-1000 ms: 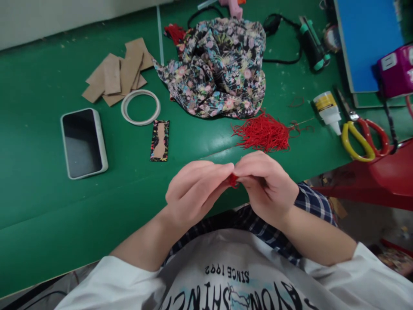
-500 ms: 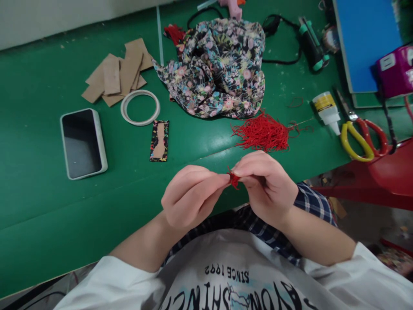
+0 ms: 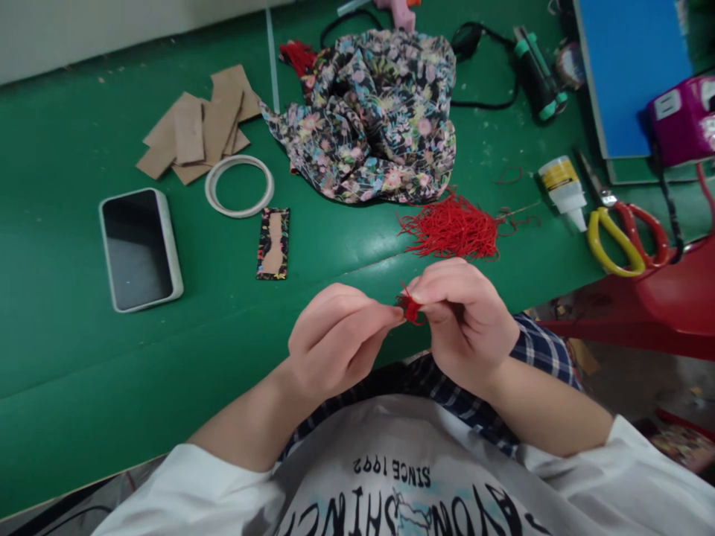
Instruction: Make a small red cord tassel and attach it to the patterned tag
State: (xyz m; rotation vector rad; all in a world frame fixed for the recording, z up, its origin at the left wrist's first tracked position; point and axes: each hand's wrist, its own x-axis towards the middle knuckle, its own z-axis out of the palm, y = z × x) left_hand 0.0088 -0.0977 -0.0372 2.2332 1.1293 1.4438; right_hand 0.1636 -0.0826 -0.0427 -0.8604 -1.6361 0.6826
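Note:
Between my fingertips is a small tuft of red thread [image 3: 412,309], partly covered by the fingers. My left hand [image 3: 340,339] pinches its left side, while my right hand [image 3: 466,320] grips it from the right. Just beyond my hands lies a loose heap of cut red thread [image 3: 455,227]. Left of that heap, a small card strip wrapped in floral cloth [image 3: 273,244] rests with its brown backing up. Crumpled dark floral fabric [image 3: 385,126] sits further back, with a red tassel-like bunch [image 3: 299,57] at its upper left.
On the green table [image 3: 67,357] are a phone [image 3: 139,249], a tape roll [image 3: 211,190] and brown card pieces [image 3: 190,130]. To the right lie a glue bottle [image 3: 563,190], scissors [image 3: 614,238], a green-black cutter [image 3: 539,74] and a blue board [image 3: 634,82]. A pink glue gun [image 3: 399,13] is at the back.
My left hand has shifted slightly to the right, and more of the red tuft shows between my fingertips. My right hand keeps its pinch. The view has moved slightly.

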